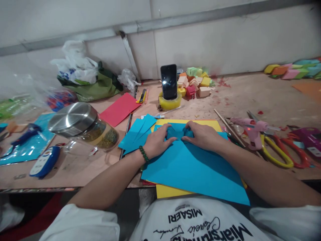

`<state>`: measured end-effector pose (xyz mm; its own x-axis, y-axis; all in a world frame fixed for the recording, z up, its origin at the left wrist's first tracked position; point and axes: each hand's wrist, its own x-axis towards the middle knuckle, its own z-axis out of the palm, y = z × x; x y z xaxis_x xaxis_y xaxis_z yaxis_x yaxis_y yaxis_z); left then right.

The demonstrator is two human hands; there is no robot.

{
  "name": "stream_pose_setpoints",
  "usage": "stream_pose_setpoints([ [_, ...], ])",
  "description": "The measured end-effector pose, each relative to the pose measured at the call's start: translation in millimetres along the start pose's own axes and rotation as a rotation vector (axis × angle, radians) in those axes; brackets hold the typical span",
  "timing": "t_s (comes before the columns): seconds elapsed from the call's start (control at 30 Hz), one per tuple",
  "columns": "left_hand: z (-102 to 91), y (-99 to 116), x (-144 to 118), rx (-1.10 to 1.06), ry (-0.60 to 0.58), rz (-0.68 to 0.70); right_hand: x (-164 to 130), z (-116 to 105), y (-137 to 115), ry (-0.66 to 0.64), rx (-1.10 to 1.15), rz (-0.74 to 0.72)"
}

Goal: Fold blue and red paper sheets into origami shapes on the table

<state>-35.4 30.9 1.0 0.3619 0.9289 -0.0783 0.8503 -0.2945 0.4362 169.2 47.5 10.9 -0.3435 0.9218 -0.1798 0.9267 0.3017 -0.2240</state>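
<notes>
Near the front edge of the tabletop (263,97), both hands are pressing down on a small folded piece of blue paper (177,132), which is lying on a large blue sheet (195,170) spread over a yellow sheet (168,191). The left hand (157,143), with a green bead bracelet (143,154) at the wrist, is lying flat with its fingertips pinning the left side of the fold. The right hand (203,135) is bearing on the right side, fingers bent over the top edge. Neither hand is closing around anything; both are flattening the paper between them.

Judging by its look, the folded piece is thin, light and limp, creasing easily and tearing if tugged. It is likely sliding readily on the smooth sheet beneath, so pinning it with fingertips near the crease seems the sound hold, with the corners pinched for lifting.

More cut blue pieces (136,134) are lying just left of the hands. A glass jar with a steel lid (82,129) is lying tilted farther left. A phone (169,81) is standing upright in a tape roll (170,102) beyond the sheets. A pink glue gun (249,129) and yellow-handled scissors (276,155) are lying to the right.
</notes>
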Motion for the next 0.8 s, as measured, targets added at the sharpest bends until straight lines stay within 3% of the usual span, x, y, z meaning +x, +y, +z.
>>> stream_pose_setpoints([
  [0.43, 0.2, 10.7, 8.5, 0.068, 0.03, -0.162, 6.4, 7.0, 4.1, 0.001, 0.061, 0.009],
  [0.63, -2.2, -1.0, 17.4, 0.061, 0.02, -0.113, 11.7, 2.2, 15.7, -0.074, 0.078, 0.018],
  [0.8, -4.0, -10.2, 14.9, 0.013, 0.007, -0.043, 15.9, -5.3, 41.9, -0.112, 0.17, -0.104],
])
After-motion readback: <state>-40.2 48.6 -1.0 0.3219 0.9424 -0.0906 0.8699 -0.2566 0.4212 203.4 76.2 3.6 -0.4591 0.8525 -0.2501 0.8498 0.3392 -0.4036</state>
